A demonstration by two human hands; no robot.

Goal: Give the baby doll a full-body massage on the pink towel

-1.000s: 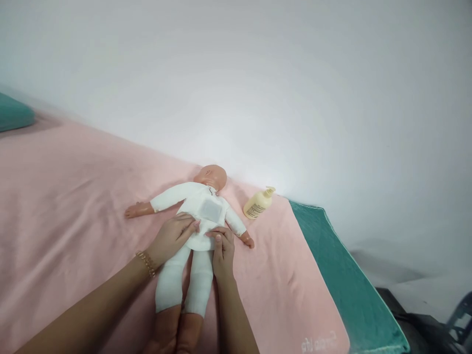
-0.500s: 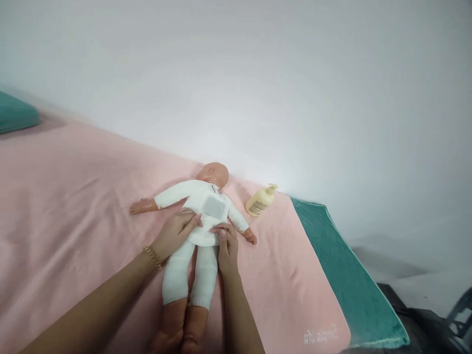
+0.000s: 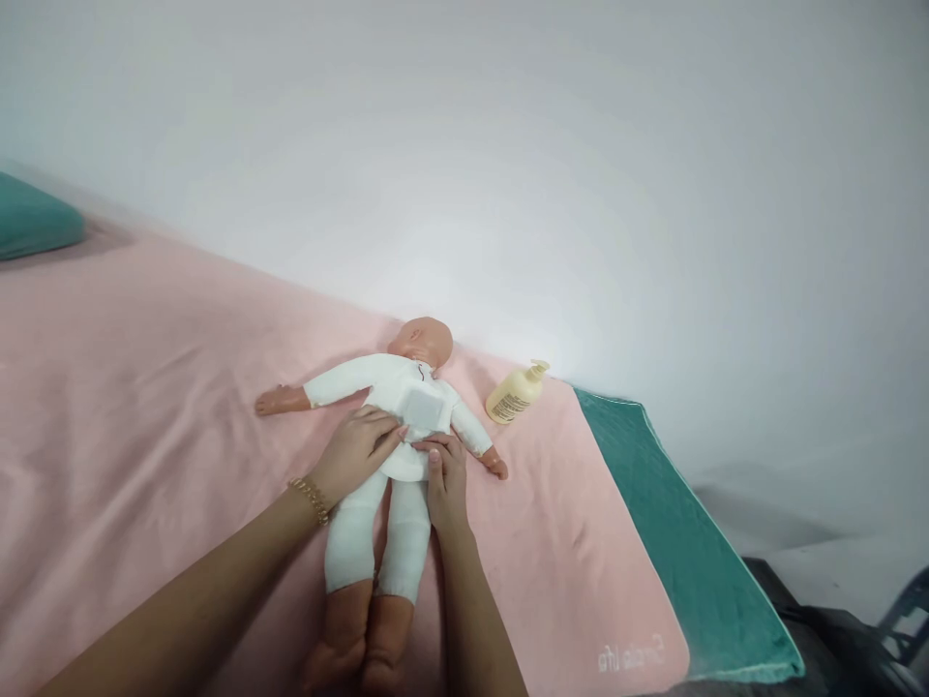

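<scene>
A baby doll (image 3: 372, 373) in a white cloth body and sleeves lies on a pink blanket, head away from me and legs toward me. A pale grey square patch (image 3: 425, 410) sits on its torso. My left hand (image 3: 363, 447), with a gold bracelet (image 3: 311, 500) at the wrist, rests on the left side of the torso, thumb apart. My right hand (image 3: 446, 474) lies against the right side, its fingers pointing inward across the cloth. Just below the patch, the fingertips of both hands come close together. Some fingers are partly hidden.
A pale yellow pump bottle (image 3: 512, 397) leans beyond the doll's right-side arm. The pink blanket (image 3: 552, 542) has a teal border (image 3: 674, 542) at the right. A teal cushion-like shape (image 3: 36, 218) lies at far left. A white wall (image 3: 464, 174) rises behind.
My left hand has slid slightly right and up on the doll's torso, bringing its thumb nearer my right hand. My right hand has shifted only a little. The bottle has stayed put.
</scene>
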